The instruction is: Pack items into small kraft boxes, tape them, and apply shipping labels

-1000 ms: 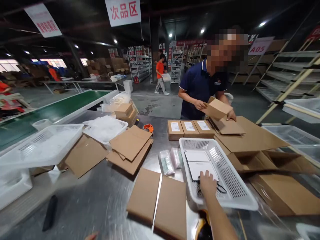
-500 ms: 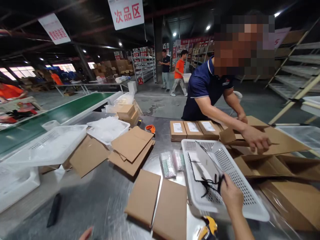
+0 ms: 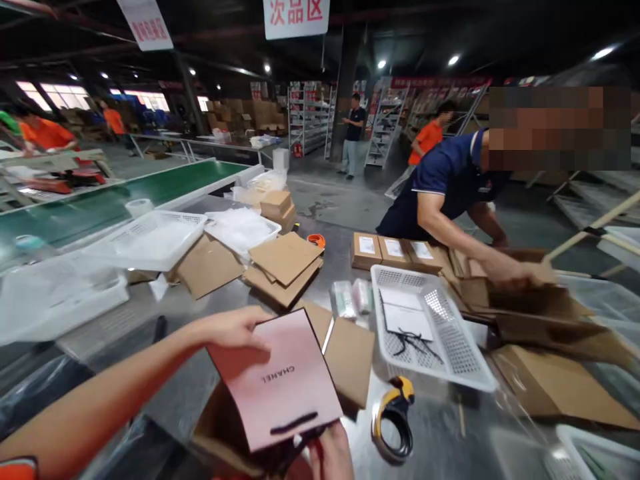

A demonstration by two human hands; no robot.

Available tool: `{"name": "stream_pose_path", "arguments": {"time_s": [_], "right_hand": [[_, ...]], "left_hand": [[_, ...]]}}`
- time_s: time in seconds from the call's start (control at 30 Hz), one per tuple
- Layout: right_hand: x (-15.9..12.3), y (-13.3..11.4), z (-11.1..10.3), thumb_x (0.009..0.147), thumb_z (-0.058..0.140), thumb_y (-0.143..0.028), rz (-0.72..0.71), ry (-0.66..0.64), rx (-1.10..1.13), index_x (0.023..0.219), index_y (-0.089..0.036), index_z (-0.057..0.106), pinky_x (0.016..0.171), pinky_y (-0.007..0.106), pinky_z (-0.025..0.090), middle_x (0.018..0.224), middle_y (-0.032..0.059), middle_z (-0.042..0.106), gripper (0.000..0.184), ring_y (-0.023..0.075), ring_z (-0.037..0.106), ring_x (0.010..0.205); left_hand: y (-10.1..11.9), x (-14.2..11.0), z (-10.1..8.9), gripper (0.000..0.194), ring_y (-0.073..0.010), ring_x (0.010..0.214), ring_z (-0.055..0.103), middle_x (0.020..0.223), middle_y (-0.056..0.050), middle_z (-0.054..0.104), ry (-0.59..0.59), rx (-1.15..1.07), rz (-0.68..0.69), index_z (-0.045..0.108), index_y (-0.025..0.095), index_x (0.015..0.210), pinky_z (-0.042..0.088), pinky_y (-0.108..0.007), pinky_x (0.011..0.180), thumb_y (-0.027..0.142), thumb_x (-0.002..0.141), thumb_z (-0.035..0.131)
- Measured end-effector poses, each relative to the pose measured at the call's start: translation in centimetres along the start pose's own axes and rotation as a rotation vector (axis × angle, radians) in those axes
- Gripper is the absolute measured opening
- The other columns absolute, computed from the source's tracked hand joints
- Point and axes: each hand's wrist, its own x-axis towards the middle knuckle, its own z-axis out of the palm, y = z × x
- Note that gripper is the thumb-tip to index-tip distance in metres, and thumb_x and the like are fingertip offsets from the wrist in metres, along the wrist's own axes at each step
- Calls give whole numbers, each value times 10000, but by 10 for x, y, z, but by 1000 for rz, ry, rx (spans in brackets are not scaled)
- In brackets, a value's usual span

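Observation:
Both my hands hold a flat pink paper bag (image 3: 277, 380) with black lettering and a black cord handle, low in the middle of the view. My left hand (image 3: 235, 328) grips its upper left edge, fingers curled over it. My right hand (image 3: 330, 453) pinches its bottom edge by the cord; only part of that hand shows. The bag hovers over flat brown cardboard boxes (image 3: 350, 357) on the metal table (image 3: 440, 427). To the right, a white perforated basket (image 3: 450, 347) holds more flat white bags with black cords.
A yellow and black tape dispenser (image 3: 395, 417) lies by the basket. Across the table a person in a dark blue shirt (image 3: 445, 180) leans over cardboard sheets (image 3: 530, 307). Labelled boxes (image 3: 393, 250), stacked cardboard (image 3: 285, 263), white trays (image 3: 150, 237) and a green conveyor (image 3: 100, 210) lie beyond.
My right hand lifted a bag out of the white basket and brought it left and toward me. My left hand came up and took its upper edge. The person opposite leaned further right.

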Motion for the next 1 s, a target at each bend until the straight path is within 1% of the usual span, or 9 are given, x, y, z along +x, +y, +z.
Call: {"name": "stream_pose_path", "arguments": {"time_s": [0.1,0.17,0.23,0.33,0.43,0.57,0.67,0.8,1.0], "right_hand": [[-12,17,13,734,688,-637,-108,-51,-272,974,-199,729,872,396,562,987,92,762,502,295,695,986],[-14,25,9,783,626,-624,-199,16,-432,1061,-193,705,911,377,543,1103,114,733,519,284,667,1058],[-12,33,0,816,576,-594,-278,111,-539,1124,-189,666,919,362,534,1220,135,677,517,281,625,1137],[-1,48,-12,808,537,-578,-278,163,-643,1201,-175,599,905,368,538,1309,157,615,566,284,610,1160],[7,61,-16,808,500,-570,-204,98,-725,1275,-163,552,981,402,509,1333,159,609,621,288,600,1200],[9,71,-14,872,422,-500,-241,47,-790,1353,-129,512,1113,454,403,1411,165,559,614,288,514,1320],[7,74,-10,898,346,-493,-279,58,-837,1366,-109,504,1112,468,408,1431,173,541,626,286,499,1337],[2,75,-1,907,252,-504,-283,100,-940,1368,-94,496,1070,471,448,1425,181,543,664,296,520,1316],[-2,69,7,902,195,-491,-239,145,-1078,1344,-125,516,831,476,543,1379,168,584,658,333,637,1142]], "left_hand": [[0,-39,-16,242,-151,644,621,719,11,723,-33,93,-12,754,150,815,434,-168,590,377,809,670],[0,-60,-19,242,-158,678,628,761,-3,734,-75,172,-28,767,153,923,427,-170,618,322,857,609],[1,-69,-11,273,-169,715,647,816,-22,753,-109,294,-25,761,176,1032,424,-185,657,231,881,540],[-4,-63,17,361,-184,728,670,832,-18,771,-118,530,-22,756,256,1050,402,-213,657,99,808,540],[-17,-50,49,364,-203,747,683,843,-5,777,-199,680,-24,757,303,1005,376,-232,607,91,756,598],[-48,-37,73,379,-221,785,680,887,-18,778,-307,746,-13,746,288,1063,382,-254,604,88,770,615],[-79,-25,86,270,-197,791,668,899,-5,770,-379,682,-47,742,258,1021,410,-242,645,129,808,637],[-116,-11,108,155,-166,748,648,850,-9,749,-441,651,-111,720,189,918,416,-220,632,111,796,664],[-145,-6,125,190,-193,775,668,806,-17,723,-346,676,-209,678,185,902,475,-245,683,59,778,610]]}}
